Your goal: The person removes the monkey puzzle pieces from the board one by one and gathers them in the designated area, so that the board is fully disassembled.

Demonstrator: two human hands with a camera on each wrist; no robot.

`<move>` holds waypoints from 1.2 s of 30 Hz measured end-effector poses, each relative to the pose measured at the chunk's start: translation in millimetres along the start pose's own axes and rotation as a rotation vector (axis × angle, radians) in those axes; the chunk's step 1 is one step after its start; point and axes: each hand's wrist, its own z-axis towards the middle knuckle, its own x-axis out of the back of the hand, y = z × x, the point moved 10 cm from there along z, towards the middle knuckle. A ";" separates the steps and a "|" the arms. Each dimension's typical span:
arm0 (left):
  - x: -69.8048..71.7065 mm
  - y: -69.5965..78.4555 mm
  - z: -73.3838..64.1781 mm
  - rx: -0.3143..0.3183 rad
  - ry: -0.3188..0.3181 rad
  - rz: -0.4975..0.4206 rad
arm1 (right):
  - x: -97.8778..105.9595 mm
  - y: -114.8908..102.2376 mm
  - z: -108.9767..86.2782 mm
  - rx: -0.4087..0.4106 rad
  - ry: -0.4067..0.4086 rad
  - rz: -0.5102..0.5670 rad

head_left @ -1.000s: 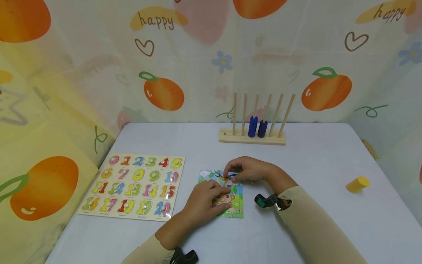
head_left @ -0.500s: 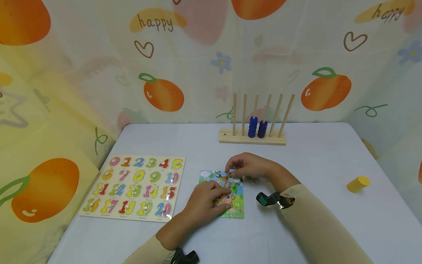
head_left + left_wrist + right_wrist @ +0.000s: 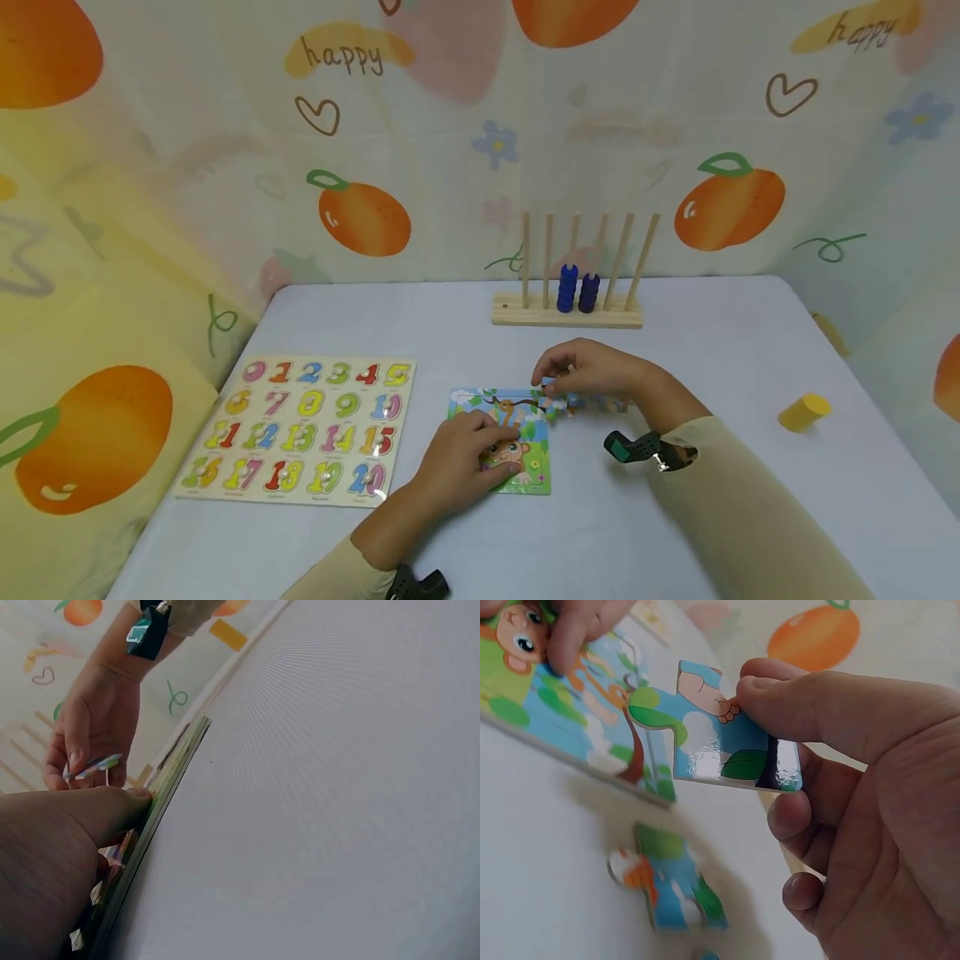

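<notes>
My right hand pinches a jigsaw piece between thumb and fingers. In the right wrist view it has a cartoon foot, a green leaf and blue sky. The hand holds it above the table, just right of a jigsaw puzzle board with a monkey picture. My left hand rests on the left part of that board, fingers relaxed, covering part of the picture. The left wrist view shows its thumb at the board's edge. Another jigsaw piece lies loose on the table near the board.
A number board with knobbed numerals lies left of the puzzle. Behind stands a wooden peg rack bearing blue rings and dark purple rings. A yellow cylinder lies at the right on the white table.
My right hand has moved from over the puzzle's upper right corner to the right, away from the board; a piece now shows in its fingers. My left hand has stayed on the puzzle.
</notes>
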 end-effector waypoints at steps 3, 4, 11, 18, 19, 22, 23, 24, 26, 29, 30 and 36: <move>1.7 -0.6 -1.0 0.001 0.010 -0.002 | 6.0 3.4 -6.2 0.009 0.011 -0.012; 2.2 -0.7 -1.2 0.003 0.013 -0.002 | 8.3 5.1 -8.5 0.009 0.016 -0.018; 3.8 0.3 -1.6 -0.003 0.032 -0.006 | 23.9 23.2 -29.2 -0.071 0.068 -0.022; 4.2 1.0 -2.7 -0.005 0.040 -0.011 | 39.1 41.9 -51.1 -0.124 0.109 -0.007; 4.0 0.9 -2.8 -0.005 0.039 -0.011 | 41.3 44.6 -53.9 -0.124 0.114 -0.015; 3.1 0.9 -2.8 -0.008 0.039 -0.012 | 47.2 52.5 -62.5 -0.135 0.129 -0.029; 2.8 0.9 -2.7 -0.009 0.039 -0.012 | 49.0 54.7 -65.6 -0.139 0.134 -0.037; 2.5 1.0 -2.6 -0.009 0.038 -0.011 | 50.9 57.5 -68.9 -0.147 0.141 -0.045; 1.9 0.8 -2.5 -0.009 0.037 -0.011 | 55.0 62.1 -76.4 -0.165 0.153 -0.051; 1.0 0.6 -2.2 -0.007 0.032 -0.010 | 61.4 67.8 -87.5 -0.183 0.171 -0.065; 0.8 0.6 -2.1 -0.007 0.030 -0.009 | 63.5 69.6 -91.1 -0.187 0.175 -0.066; 0.2 -0.2 -1.1 -0.003 0.022 0.000 | 72.2 84.3 -104.9 -0.210 0.187 -0.103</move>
